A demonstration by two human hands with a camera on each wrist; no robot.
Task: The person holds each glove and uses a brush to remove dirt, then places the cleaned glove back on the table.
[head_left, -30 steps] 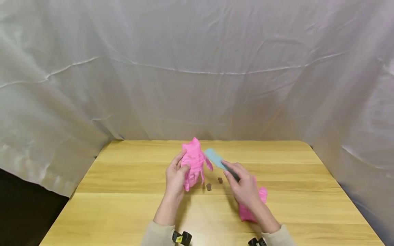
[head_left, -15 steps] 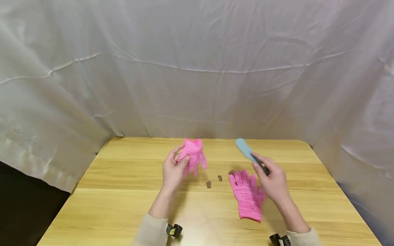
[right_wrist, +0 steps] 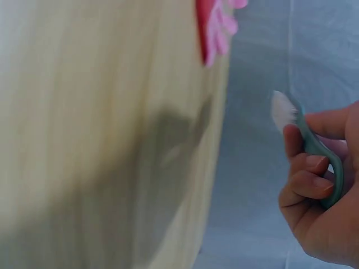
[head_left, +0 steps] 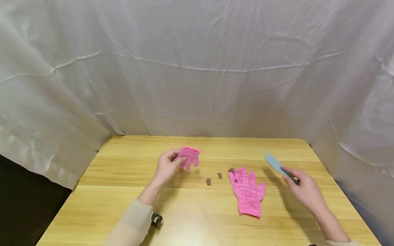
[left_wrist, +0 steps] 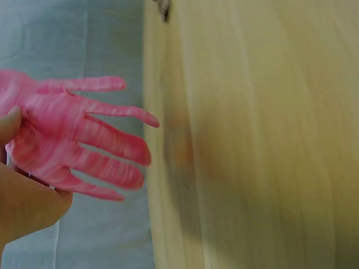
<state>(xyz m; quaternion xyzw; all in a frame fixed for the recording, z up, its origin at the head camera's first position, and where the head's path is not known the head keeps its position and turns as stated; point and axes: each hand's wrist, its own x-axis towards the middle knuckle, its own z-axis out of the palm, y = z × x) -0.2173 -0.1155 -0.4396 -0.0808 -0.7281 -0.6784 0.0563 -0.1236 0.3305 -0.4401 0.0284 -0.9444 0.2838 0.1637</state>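
Observation:
My left hand (head_left: 166,166) pinches a pink knit glove (head_left: 190,156) between thumb and fingers, off the table. In the left wrist view this glove (left_wrist: 90,134) hangs with its fingers spread apart. On the right, my right hand (head_left: 305,190) grips a blue brush (head_left: 274,163) by its dark handle, above the table and apart from both gloves. White bristles (right_wrist: 282,111) show on it in the right wrist view. Between the hands a second pink glove (head_left: 248,196) lies flat, fingers pointing away from me. Small dark marks show near its cuff, and a brown piece (head_left: 231,169) sits at one fingertip.
Two loose brown bits (head_left: 208,181) lie on the wooden table (head_left: 123,205), left of the flat glove. A grey cloth (head_left: 197,99) hangs behind the table and along both sides.
My right hand has carried the brush rightward, away from the held glove, uncovering the flat glove. The left hand has shifted slightly left, and its glove now looks foreshortened in the head view.

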